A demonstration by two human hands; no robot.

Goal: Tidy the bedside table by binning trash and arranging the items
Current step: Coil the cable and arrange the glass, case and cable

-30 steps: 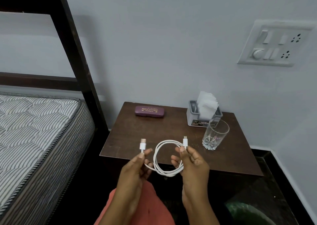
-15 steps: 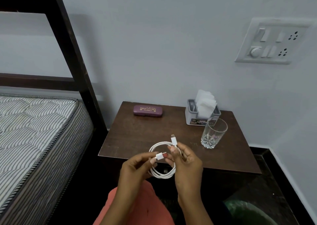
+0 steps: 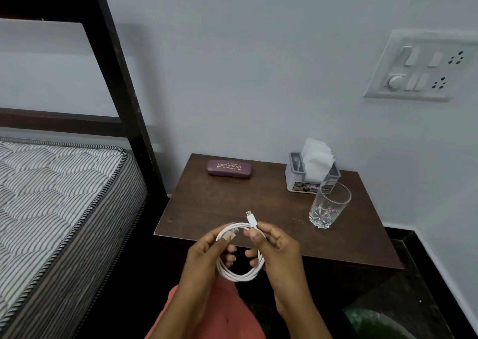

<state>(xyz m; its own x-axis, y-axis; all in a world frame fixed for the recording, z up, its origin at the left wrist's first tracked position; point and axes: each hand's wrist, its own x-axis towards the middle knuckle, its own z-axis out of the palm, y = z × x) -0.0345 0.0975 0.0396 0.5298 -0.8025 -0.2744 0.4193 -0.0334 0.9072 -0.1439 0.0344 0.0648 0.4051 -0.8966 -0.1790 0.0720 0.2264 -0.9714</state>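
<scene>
A white charging cable (image 3: 239, 275) is coiled into a loop in front of the near edge of the brown bedside table (image 3: 258, 199). My left hand (image 3: 204, 256) grips the loop's left side, its thumb over one plug end. My right hand (image 3: 274, 248) pinches the loop's right side, and the other small plug sticks up above its fingers. On the table stand a purple spectacle case (image 3: 229, 168) at the back left, a grey tissue holder (image 3: 311, 174) with white tissues at the back right, and a clear drinking glass (image 3: 329, 204) just in front of it.
A bed with a striped mattress (image 3: 51, 196) and a dark wooden headboard (image 3: 113, 67) stands left of the table. A switchboard (image 3: 424, 64) is on the wall at upper right. A bin with a green liner (image 3: 372, 323) sits on the dark floor at lower right.
The two plug ends were held apart a second ago. My left hand has brought its plug in against the coil, and both hands now hold the closed loop.
</scene>
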